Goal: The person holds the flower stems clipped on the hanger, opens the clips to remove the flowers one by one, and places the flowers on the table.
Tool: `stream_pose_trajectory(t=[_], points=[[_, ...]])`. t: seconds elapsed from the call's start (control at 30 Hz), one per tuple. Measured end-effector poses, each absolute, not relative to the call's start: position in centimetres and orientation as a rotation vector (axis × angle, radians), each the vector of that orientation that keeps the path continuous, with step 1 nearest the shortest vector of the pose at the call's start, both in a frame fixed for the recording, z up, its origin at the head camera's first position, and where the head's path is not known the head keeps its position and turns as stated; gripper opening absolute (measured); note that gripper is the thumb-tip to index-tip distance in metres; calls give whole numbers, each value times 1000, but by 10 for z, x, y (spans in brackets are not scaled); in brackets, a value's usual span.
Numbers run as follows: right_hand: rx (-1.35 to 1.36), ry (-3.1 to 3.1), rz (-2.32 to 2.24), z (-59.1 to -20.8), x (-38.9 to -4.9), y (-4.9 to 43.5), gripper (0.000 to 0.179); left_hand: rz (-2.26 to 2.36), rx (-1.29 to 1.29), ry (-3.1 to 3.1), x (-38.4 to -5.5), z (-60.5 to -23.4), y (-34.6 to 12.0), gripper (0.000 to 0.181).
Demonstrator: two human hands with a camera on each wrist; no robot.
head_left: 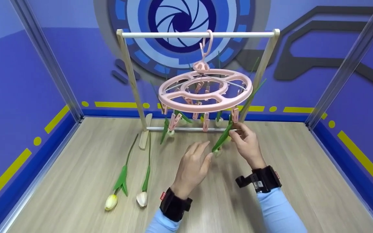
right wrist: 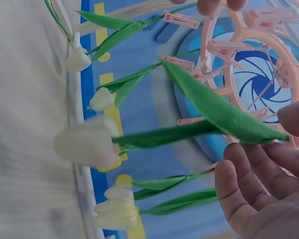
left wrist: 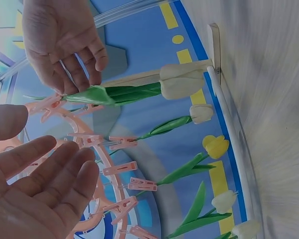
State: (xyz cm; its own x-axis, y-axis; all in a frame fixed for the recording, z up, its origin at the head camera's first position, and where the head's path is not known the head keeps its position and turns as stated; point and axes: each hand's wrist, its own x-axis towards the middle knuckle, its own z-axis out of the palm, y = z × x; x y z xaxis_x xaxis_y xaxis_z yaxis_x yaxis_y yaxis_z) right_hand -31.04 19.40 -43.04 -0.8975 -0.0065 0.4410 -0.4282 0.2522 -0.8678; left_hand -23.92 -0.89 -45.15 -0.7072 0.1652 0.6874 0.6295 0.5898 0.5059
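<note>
A pink round clip hanger (head_left: 206, 107) hangs by its hook, with several artificial tulips head-down in its clothespins. At its right front, a white tulip (right wrist: 84, 142) with green leaves hangs below a pink clothespin (head_left: 235, 115). My right hand (head_left: 248, 144) is at the top of this tulip, thumb and fingers either side of the stem, fingertips right at the leaf and not closed round it. My left hand (head_left: 191, 165) is raised just left of the tulip's bloom, fingers extended and holding nothing. In the left wrist view its palm (left wrist: 45, 199) shows bare.
A wooden rack (head_left: 128, 68) with a white top rod (head_left: 160, 34) bears the hanger. On the table's left lie a yellowish tulip (head_left: 111, 202) and a white tulip (head_left: 141, 199), stems pointing toward the rack. Blue printed panels stand behind and at both sides.
</note>
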Motion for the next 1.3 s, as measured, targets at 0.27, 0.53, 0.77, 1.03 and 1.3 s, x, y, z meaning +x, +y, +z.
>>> stream_pose_trajectory(t=[0.27,0.53,0.77,1.03,1.3], points=[[476,-2189,1660,-426,-308,189,25,-1018,-620,-2244,-238,-450,-9,34],[536,-2190,1595,-423,-301,184,14,-1025,-618,-2247,-237,-446,-7,33],[676,-2158,1589,-422,-291,178,11,-1030,-602,-2235,-240,-448,-6,28],[789,-2162,1599,-419,-280,168,11,-1097,-565,-2217,-240,-453,-7,18],[950,-2135,1572,-408,-278,167,17,-1264,-577,-2166,-241,-453,-10,11]])
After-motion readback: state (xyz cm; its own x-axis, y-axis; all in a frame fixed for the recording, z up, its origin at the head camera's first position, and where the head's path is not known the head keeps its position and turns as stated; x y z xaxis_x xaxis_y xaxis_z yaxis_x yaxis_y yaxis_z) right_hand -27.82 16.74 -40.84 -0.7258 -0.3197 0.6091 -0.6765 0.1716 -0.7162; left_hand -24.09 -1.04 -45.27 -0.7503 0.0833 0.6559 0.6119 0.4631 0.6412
